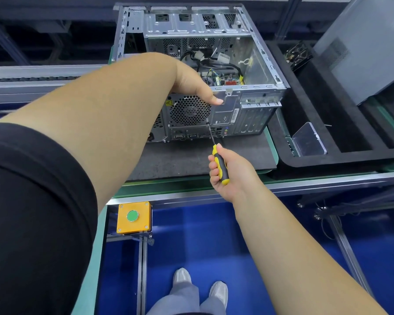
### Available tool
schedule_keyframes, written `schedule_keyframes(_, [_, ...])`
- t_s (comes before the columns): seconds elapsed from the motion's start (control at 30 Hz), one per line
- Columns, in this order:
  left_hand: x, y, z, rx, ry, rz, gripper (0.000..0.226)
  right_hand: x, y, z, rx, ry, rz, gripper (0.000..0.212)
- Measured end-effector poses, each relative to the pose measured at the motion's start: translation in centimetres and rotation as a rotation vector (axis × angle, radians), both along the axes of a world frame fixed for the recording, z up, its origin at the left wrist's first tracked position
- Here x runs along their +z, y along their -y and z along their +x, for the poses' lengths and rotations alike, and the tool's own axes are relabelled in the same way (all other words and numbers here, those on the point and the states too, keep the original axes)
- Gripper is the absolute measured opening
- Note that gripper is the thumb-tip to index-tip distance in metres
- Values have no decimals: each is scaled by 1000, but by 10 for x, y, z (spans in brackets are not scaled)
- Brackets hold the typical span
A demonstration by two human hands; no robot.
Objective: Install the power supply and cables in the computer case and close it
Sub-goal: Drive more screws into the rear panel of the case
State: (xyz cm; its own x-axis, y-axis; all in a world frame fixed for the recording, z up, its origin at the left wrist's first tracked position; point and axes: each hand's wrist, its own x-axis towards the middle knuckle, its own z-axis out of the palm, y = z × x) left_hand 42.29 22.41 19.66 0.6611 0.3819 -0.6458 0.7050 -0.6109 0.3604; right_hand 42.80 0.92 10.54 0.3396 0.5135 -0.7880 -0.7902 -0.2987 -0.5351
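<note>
**Screwdriver on the rear panel, case braced from above**

Right hand first: its fingers are wrapped tight round the yellow-and-black handle of the screwdriver, thumb riding up the grip. Just beyond those fingers the thin shaft runs up and away, and its tip sits against the back panel of the computer case, right beside the round honeycomb fan grille.

Over to the left hand: it's planted on the top rear edge of the case, thumb pointing down the back panel, the other fingers hidden over the rim, so whether they curl inside I cannot tell. It reads as a steadying hold.

Past that hand the case lies open on its side on a dark mat on the table, loose cables visible inside. So this looks like the fastening step, a rear screw being driven, with the side cover not yet on. Next move calls for keeping the shaft square to the screw and pressing in while turning.

Both forearms are stretched well forward, the left crossing high, the right low with the wrist cocked upward. Farther right, a black tray holds a clear plastic box.
</note>
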Motion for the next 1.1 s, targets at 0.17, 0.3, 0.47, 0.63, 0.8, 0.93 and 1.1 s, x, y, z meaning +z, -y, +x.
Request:
schedule_keyframes(0.17, [4, 9, -4, -47, 23, 148, 110, 12, 5, 0, -1, 41, 71, 37])
schedule_keyframes(0.3, [2, 6, -9, -116, 173, 322, 91, 31, 11, 5, -23, 152, 127, 36])
schedule_keyframes(0.47, [-3, 14, -33, 49, 732, 226, 38, 58, 20, 16, -7, 292, 140, 31])
schedule_keyframes(0.63, [-4, 31, -52, 298, 996, 185, 29, 85, 20, 20, 4, 385, 193, 30])
schedule_keyframes(0.8, [1, 61, -63, 369, 1090, 186, 33, 102, 21, 22, 40, 544, 239, 27])
schedule_keyframes(0.93, [9, 91, -65, 429, 1151, 54, 31, 105, 38, 36, 18, 744, 310, 14])
schedule_keyframes(1.1, [4, 131, -48, 465, 1158, -24, 29, 102, 77, 85, -51, 883, 398, 18])
